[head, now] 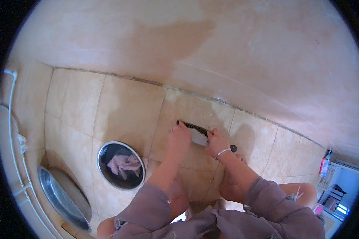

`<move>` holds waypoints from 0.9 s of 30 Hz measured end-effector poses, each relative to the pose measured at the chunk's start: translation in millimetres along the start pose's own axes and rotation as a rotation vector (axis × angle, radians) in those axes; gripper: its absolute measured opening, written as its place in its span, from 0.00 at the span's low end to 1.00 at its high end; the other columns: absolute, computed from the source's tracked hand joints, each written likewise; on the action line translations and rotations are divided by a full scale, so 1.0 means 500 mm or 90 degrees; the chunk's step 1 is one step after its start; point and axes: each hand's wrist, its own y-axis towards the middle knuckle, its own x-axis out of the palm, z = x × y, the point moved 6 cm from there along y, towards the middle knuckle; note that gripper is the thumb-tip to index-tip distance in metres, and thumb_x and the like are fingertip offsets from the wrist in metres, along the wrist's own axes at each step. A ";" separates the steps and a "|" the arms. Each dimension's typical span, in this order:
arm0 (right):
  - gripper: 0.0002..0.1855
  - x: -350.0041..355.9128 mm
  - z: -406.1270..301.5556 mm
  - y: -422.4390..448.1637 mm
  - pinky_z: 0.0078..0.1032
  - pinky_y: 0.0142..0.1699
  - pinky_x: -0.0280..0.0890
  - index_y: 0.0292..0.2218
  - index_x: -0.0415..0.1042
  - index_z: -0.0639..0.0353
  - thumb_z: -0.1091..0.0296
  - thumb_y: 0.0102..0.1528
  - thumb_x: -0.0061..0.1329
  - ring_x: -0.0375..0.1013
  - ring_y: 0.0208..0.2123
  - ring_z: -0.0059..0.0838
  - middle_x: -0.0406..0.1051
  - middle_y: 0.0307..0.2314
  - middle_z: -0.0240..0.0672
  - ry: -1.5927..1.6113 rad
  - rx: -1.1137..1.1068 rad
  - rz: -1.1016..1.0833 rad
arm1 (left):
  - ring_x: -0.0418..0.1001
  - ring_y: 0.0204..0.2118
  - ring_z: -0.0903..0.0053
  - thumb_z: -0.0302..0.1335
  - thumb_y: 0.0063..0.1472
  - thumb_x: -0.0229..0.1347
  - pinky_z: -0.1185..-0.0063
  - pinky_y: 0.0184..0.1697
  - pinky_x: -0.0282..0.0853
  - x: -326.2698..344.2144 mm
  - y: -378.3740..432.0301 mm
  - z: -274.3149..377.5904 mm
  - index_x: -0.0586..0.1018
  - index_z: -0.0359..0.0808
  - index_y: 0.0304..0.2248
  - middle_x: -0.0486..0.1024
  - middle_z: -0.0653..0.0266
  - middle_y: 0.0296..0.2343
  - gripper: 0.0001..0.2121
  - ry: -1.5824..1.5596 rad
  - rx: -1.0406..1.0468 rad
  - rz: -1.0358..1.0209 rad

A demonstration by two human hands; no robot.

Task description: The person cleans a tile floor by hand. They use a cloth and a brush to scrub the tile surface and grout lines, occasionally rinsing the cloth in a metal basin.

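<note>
Above the tiled floor, both of my hands are on a cleaver-like knife with a broad pale blade (199, 137) and a dark handle end (233, 148). Along the blade's far edge runs a narrow, dark, textured strip (194, 126); whether it is a separate piece cannot be told. My left hand (180, 134) grips the strip's left end, fingers at its tip. At the other end my right hand (217, 141), with a bracelet at the wrist, pinches the strip and blade, and the handle shows past it. My fingers partly hide the blade.
Left of my arms stands a round metal basin (100, 171) holding a pink cloth (124, 165). A larger metal basin (64, 198) leans near white wall pipes (10, 113). Ahead rises the tiled wall (257, 53). A colorful packet (325, 164) stands far right.
</note>
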 end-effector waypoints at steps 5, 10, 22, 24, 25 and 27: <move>0.18 -0.009 -0.039 -0.037 0.30 0.33 0.63 0.36 0.62 0.58 0.67 0.39 0.42 0.66 0.29 0.40 0.58 0.34 0.41 0.031 -0.043 -0.047 | 0.69 0.26 0.69 0.25 0.47 0.43 0.79 0.25 0.66 0.033 -0.065 -0.025 0.55 0.22 0.44 0.68 0.54 0.26 0.24 -0.125 -0.126 -0.017; 0.19 -0.025 -0.010 -0.072 0.29 0.34 0.63 0.37 0.62 0.55 0.69 0.38 0.42 0.66 0.30 0.37 0.59 0.34 0.36 -0.002 -0.001 0.078 | 0.68 0.28 0.61 0.25 0.50 0.40 0.70 0.30 0.65 0.010 -0.091 0.024 0.53 0.29 0.46 0.67 0.48 0.29 0.23 -0.223 -0.170 -0.188; 0.19 -0.050 0.032 0.068 0.32 0.34 0.63 0.37 0.63 0.54 0.68 0.39 0.39 0.67 0.33 0.35 0.62 0.35 0.34 -0.038 0.003 0.050 | 0.68 0.28 0.73 0.25 0.49 0.41 0.81 0.22 0.64 0.007 0.059 0.012 0.64 0.29 0.39 0.68 0.59 0.23 0.16 -0.069 -0.128 0.106; 0.19 -0.057 0.039 0.090 0.32 0.34 0.63 0.37 0.64 0.54 0.68 0.39 0.40 0.67 0.33 0.35 0.62 0.36 0.34 -0.047 -0.014 0.066 | 0.68 0.29 0.74 0.25 0.49 0.42 0.82 0.23 0.65 -0.003 0.067 0.015 0.66 0.29 0.37 0.68 0.60 0.24 0.15 -0.024 -0.094 0.136; 0.21 -0.052 0.046 0.094 0.32 0.34 0.63 0.37 0.64 0.52 0.68 0.37 0.41 0.68 0.31 0.33 0.62 0.38 0.32 -0.048 -0.005 0.046 | 0.67 0.27 0.75 0.25 0.48 0.42 0.82 0.23 0.64 0.004 0.068 0.020 0.66 0.28 0.37 0.67 0.59 0.23 0.15 -0.024 -0.077 0.107; 0.22 -0.043 0.062 0.083 0.31 0.34 0.63 0.38 0.64 0.50 0.68 0.35 0.42 0.68 0.30 0.32 0.62 0.39 0.29 -0.048 0.008 0.033 | 0.65 0.25 0.76 0.25 0.47 0.43 0.83 0.24 0.63 0.018 0.080 0.029 0.66 0.26 0.37 0.67 0.59 0.23 0.16 -0.022 -0.041 0.057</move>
